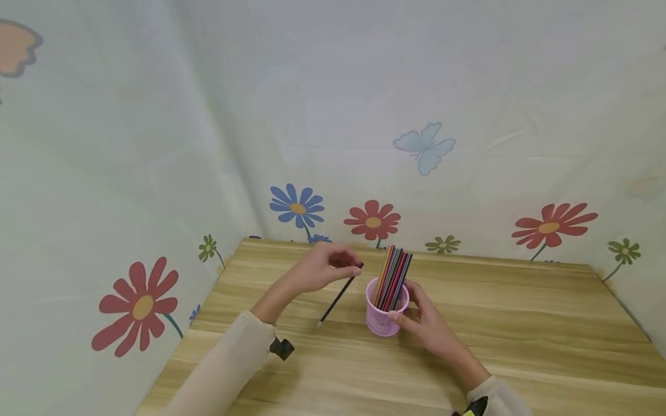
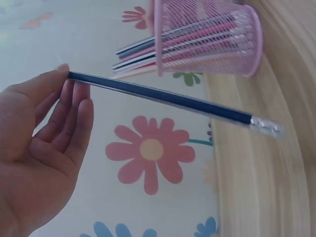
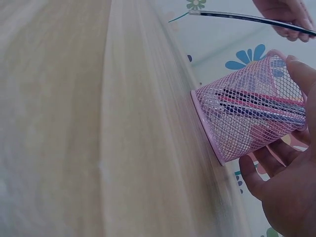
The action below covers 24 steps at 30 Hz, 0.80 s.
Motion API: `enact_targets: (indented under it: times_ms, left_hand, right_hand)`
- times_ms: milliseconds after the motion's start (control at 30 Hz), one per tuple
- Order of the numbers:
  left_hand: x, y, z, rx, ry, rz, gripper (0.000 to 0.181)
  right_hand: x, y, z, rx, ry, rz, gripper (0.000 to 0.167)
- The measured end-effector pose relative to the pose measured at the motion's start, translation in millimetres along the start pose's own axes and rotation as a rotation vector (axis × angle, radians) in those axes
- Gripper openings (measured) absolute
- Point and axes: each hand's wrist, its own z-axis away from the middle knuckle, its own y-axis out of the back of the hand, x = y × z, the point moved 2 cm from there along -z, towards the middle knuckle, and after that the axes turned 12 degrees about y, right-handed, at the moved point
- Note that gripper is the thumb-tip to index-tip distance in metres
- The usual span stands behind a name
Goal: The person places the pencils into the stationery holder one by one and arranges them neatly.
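My left hand (image 1: pixel 324 267) pinches a dark pencil (image 2: pixel 163 98) by its upper end, between thumb and fingertips. The pencil slants down to the left, and its pale silvery end points at the table. Just right of it stands a pink mesh pencil cup (image 1: pixel 383 321), upright on the table. Several pencils (image 1: pixel 391 280) in yellow, red, grey and black lean inside the cup and rise above its rim. My right hand (image 1: pixel 428 323) grips the cup from the right, thumb on the near side and fingers around the far side.
The wood-grain table (image 1: pixel 520 323) meets a white cloth backdrop (image 1: pixel 333 115) printed with flowers and butterflies at its back and left. A dark wrist camera (image 1: pixel 282 348) sits at the left cuff, and another device (image 1: pixel 476 406) at the right one.
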Motion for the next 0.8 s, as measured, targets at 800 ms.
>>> enact_targets:
  times_ms: [800]
  left_hand:
    - [39.9,1.2,-28.3,0.319,-0.119,0.353,0.023]
  right_hand:
    - [0.3,0.2,0.4,-0.009,0.0,0.006,0.07]
